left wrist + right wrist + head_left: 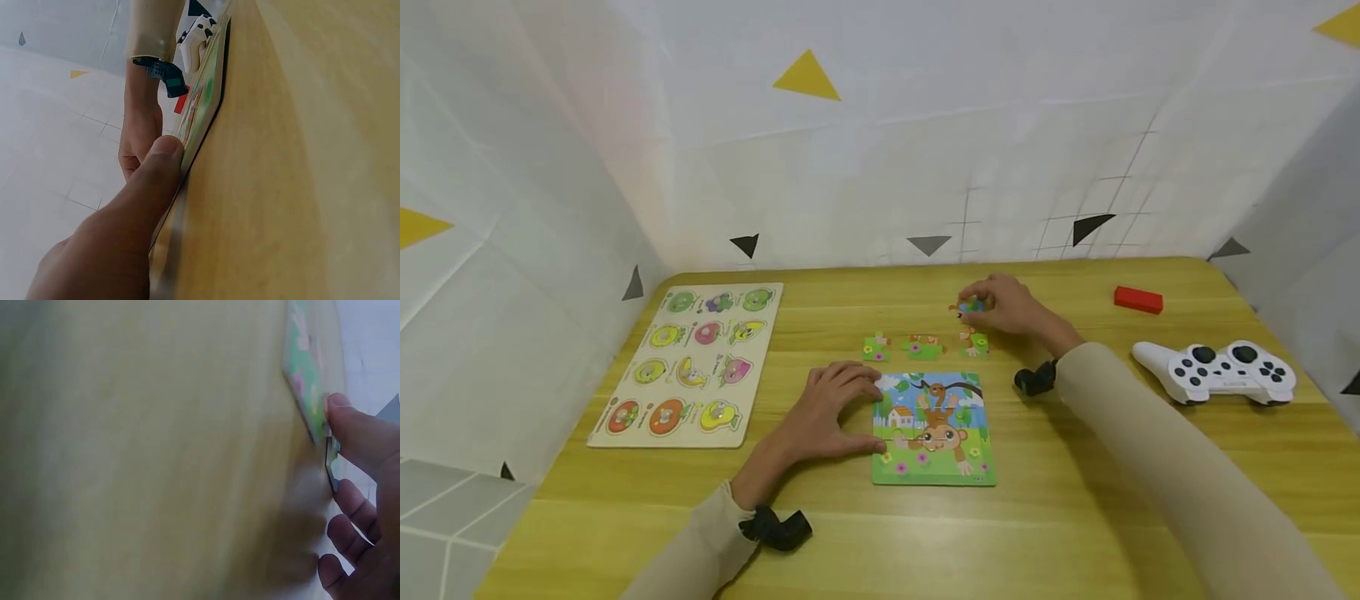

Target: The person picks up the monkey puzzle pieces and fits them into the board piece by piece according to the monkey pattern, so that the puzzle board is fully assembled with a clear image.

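A square jigsaw puzzle with a monkey, a small house and flowers lies on the table. Against its left edge rests my left hand, fingers near the upper corner and thumb on the side, spread along the border. Beyond the puzzle, my right hand pinches a loose puzzle piece between thumb and fingers; the piece is partly hidden by them. Just below that hand is a piece with flowers. Two more loose pieces, a middle one and a left one, lie in the same row.
A wooden fruit peg board lies at the left of the table. On the right are a red block and a white game controller. Pale sheeting with coloured triangles rises behind the table's far edge.
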The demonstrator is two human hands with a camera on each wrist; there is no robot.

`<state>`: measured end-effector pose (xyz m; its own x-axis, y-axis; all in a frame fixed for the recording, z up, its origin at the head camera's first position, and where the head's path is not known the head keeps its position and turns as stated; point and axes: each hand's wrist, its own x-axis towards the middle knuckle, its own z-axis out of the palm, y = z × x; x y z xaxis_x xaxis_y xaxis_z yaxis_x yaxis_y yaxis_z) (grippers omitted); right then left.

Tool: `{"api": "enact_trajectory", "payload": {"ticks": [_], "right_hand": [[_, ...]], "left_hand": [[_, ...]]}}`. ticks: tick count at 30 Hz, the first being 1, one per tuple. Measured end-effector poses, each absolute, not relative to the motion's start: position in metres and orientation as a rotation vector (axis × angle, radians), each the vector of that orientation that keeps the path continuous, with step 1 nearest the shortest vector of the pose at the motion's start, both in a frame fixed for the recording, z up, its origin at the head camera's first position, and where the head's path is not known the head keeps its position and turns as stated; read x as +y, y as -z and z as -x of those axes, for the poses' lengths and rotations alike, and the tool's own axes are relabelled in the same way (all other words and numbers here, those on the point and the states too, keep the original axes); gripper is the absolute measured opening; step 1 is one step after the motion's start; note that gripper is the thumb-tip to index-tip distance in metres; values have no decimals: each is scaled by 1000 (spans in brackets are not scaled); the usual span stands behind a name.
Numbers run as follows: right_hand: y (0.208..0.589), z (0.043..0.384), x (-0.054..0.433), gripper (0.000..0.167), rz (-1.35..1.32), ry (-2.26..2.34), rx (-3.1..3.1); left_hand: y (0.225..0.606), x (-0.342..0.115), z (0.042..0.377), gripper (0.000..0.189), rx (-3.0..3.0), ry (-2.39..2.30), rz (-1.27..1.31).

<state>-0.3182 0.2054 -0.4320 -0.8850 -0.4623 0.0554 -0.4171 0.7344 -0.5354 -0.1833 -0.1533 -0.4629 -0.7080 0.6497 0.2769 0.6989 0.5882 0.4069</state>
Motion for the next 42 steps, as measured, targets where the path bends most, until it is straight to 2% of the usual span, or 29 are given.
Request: {"api": "enact_trajectory", "payload": {"ticks": [9,17,22,32,42], "right_hand": [[425,322,205,35,626,952,2727],[425,321,209,18,558,1103,2797],[416,311,210,15,573,1200,2801],[404,272,202,23,801,1410,2545],[414,221,190,19,839,1440,2384]], "left_hand": [[464,-151,184,60,-2738,749,1150],[462,-151,186,60,-2699,749,1169],[459,-152,188,60,-2713,746,1170],[460,-155,188,61,-2770,734,1152],[463,-154,185,59,-2738,767,1150]]}}
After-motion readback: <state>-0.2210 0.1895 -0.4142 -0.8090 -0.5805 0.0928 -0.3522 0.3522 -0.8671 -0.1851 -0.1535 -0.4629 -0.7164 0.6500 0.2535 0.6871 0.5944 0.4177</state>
